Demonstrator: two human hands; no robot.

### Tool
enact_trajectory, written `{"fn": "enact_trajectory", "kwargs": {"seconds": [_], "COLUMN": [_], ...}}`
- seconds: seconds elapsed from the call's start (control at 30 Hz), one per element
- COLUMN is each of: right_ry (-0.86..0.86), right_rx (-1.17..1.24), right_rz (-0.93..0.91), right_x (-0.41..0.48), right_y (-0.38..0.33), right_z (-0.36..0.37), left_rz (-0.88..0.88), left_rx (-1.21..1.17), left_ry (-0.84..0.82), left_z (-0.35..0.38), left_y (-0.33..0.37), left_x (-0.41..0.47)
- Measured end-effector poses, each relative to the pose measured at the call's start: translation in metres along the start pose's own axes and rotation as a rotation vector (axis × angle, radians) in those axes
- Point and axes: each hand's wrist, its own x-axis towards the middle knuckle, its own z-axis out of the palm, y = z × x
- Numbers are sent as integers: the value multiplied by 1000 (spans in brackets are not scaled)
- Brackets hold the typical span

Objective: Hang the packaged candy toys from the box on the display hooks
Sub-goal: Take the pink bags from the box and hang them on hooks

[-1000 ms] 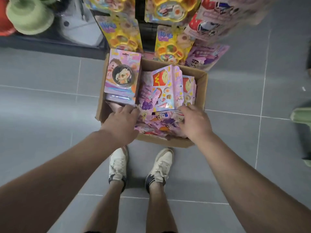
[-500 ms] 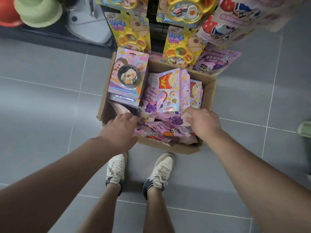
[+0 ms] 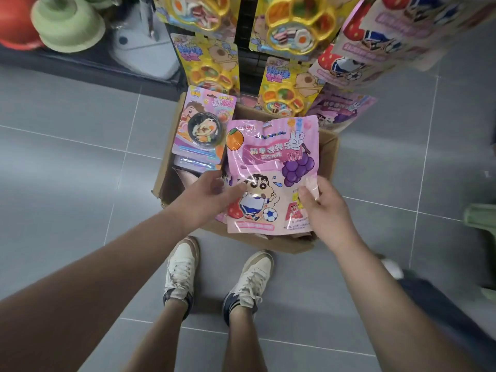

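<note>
A pink candy pouch (image 3: 271,162) with a cartoon boy, grapes and a football is held up flat over the cardboard box (image 3: 328,157). My right hand (image 3: 322,208) pinches its lower right edge. My left hand (image 3: 206,197) holds its lower left edge, thumb on the front. A pink blister card with a black bowl toy (image 3: 205,127) stands at the box's left side, with more packs below it. The pouch hides most of the box's contents. Yellow paw-tray candy cards (image 3: 290,95) and pink pouches (image 3: 346,60) hang on the display rack above the box.
The box sits on grey floor tiles just in front of my white shoes (image 3: 182,272). Green and red plastic bowls (image 3: 67,22) and a white appliance (image 3: 145,49) stand on a low dark shelf at the back left. A green object (image 3: 483,216) is at the right edge.
Both hands were reaching into the box among the packs; now they have lifted one pink pouch out and hold it upright over the box. The view has moved closer to the rack.
</note>
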Motion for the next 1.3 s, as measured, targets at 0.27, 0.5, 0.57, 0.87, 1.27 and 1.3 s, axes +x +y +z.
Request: {"fn": "enact_trajectory", "kwargs": {"seconds": [0.27, 0.5, 0.57, 0.87, 1.27, 1.3], "right_ry": [-167, -118, -60, -187, -187, -182], "right_rx": [162, 92, -146, -897, -1065, -1031], "right_rz": [21, 140, 110, -156, -100, -94], "right_x": [-24, -12, -7, 7, 44, 44], "right_y": [-9, 3, 16, 47, 59, 57], "right_z": [33, 24, 17, 36, 47, 45], "left_rz": [-63, -72, -101, -134, -74, -64], "left_rx": [-463, -470, -425, -403, -386, -386], "left_ry": [-78, 122, 161, 161, -3, -5], "left_z": [-4, -38, -49, -68, -72, -73], "left_y": [-28, -59, -72, -100, -111, -112], "left_x": [-1, 0, 4, 1, 13, 15]}}
